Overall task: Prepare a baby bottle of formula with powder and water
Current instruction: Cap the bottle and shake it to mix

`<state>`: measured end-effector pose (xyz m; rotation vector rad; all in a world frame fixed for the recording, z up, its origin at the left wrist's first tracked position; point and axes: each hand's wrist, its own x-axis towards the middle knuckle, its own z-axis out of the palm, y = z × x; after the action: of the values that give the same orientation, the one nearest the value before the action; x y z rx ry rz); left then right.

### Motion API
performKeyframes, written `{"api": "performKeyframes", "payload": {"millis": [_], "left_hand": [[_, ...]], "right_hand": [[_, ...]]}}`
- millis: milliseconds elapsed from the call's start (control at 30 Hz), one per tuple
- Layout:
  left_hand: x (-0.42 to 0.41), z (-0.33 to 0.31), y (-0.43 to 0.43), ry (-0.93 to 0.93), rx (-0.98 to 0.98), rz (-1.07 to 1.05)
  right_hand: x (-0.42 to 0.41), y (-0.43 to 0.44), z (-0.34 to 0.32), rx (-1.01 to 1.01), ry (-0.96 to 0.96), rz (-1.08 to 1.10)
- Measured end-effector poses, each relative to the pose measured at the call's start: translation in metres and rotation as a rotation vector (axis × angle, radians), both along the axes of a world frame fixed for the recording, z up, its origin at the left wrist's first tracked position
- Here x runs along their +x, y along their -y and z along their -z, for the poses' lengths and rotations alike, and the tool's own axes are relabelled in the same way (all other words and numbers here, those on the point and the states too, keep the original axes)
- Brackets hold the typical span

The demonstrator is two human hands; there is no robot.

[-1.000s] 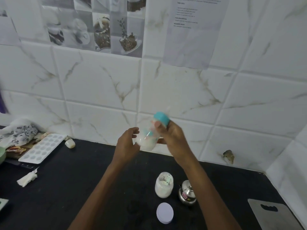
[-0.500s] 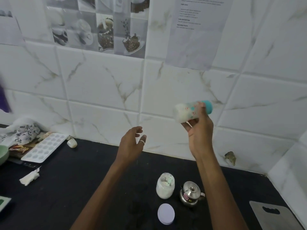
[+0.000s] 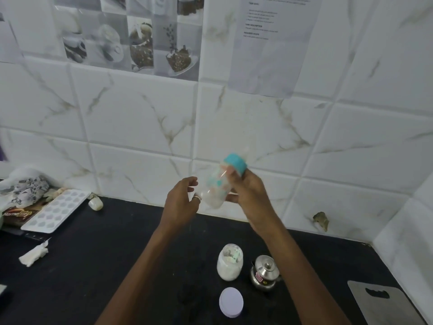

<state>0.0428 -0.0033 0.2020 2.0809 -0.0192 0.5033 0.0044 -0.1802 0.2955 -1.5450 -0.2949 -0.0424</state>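
The right hand (image 3: 248, 195) has its grip wrapped around the bottle (image 3: 216, 186), held tilted above the dark surface (image 3: 93, 266) with its teal collar uppermost. The left hand (image 3: 180, 202) hovers just beside the bottle's base, its grip loose and empty.

tilted baby bottle (image 3: 216, 187), teal collar, milky white inside

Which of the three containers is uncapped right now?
The powder jar on the counter: open mouth, white lid lying in front. The baby bottle in the right hand wears its teal cap; the steel pot has its lid on.
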Motion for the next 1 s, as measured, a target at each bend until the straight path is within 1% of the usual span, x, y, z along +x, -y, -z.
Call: {"api": "performKeyframes", "payload": {"millis": [33, 67, 167, 200, 233, 267, 333, 367, 400, 500, 533, 567, 600, 667, 700, 733, 767, 833, 867, 900, 933, 1000], "left_hand": [[0.001, 0.0, 0.0, 0.001, 0.011, 0.008], [0.0, 0.0, 0.0, 0.003, 0.009, 0.006], [-0.005, -0.001, -0.001, 0.01, -0.025, -0.021], [-0.005, 0.0, -0.001, 0.011, -0.027, -0.025], [-0.005, 0.001, -0.002, 0.011, -0.028, -0.027], [-0.004, 0.001, -0.003, 0.005, -0.026, -0.028], [-0.002, 0.0, -0.001, -0.002, -0.018, -0.02], [-0.002, 0.001, -0.001, 0.002, -0.012, -0.013], [-0.002, 0.0, 0.0, 0.005, -0.01, -0.011], [-0.007, -0.002, -0.001, 0.008, -0.032, -0.028], [-0.007, -0.002, -0.001, 0.012, -0.036, -0.035], [-0.006, -0.002, -0.002, 0.012, -0.039, -0.04], [-0.006, -0.002, -0.003, 0.009, -0.034, -0.041], [-0.004, -0.002, -0.001, 0.006, -0.014, -0.033], [-0.004, -0.002, -0.001, 0.008, -0.01, -0.027], [-0.005, -0.002, 0.001, 0.01, -0.012, -0.021], [-0.007, -0.003, 0.002, 0.011, -0.017, -0.02], [-0.009, -0.003, 0.001, 0.017, -0.025, -0.028], [-0.009, -0.003, 0.0, 0.021, -0.026, -0.034], [-0.008, -0.004, -0.001, 0.023, -0.025, -0.04], [-0.008, -0.006, -0.002, 0.027, -0.024, -0.044], [-0.006, -0.008, 0.0, 0.031, -0.017, -0.043]], "right_hand": [[-0.001, -0.001, 0.002, -0.042, 0.015, -0.031], [0.002, 0.002, -0.002, 0.014, 0.026, -0.018], [0.017, 0.022, -0.024, 0.406, -0.021, 0.121], [0.019, 0.024, -0.028, 0.454, -0.01, 0.138], [0.018, 0.021, -0.027, 0.427, 0.007, 0.129], [0.013, 0.013, -0.023, 0.328, 0.012, 0.107], [0.002, 0.0, -0.008, 0.057, 0.013, 0.002], [0.0, -0.002, -0.004, -0.006, 0.021, -0.024], [0.002, 0.001, -0.007, 0.027, 0.027, -0.015], [0.016, 0.022, -0.028, 0.408, -0.006, 0.113], [0.019, 0.025, -0.031, 0.468, 0.0, 0.139], [0.018, 0.023, -0.032, 0.465, 0.015, 0.122], [0.014, 0.017, -0.029, 0.376, 0.021, 0.095], [0.005, 0.004, -0.015, 0.075, 0.028, -0.01], [0.004, 0.003, -0.011, -0.013, 0.045, -0.037], [0.006, 0.005, -0.013, 0.006, 0.063, -0.026], [0.01, 0.01, -0.019, 0.121, 0.052, 0.016], [0.021, 0.023, -0.035, 0.446, 0.011, 0.122], [0.026, 0.026, -0.038, 0.538, 0.01, 0.169], [0.027, 0.023, -0.039, 0.552, 0.025, 0.176], [0.024, 0.015, -0.036, 0.48, 0.03, 0.165], [0.014, -0.003, -0.022, 0.182, 0.02, 0.066]]}}
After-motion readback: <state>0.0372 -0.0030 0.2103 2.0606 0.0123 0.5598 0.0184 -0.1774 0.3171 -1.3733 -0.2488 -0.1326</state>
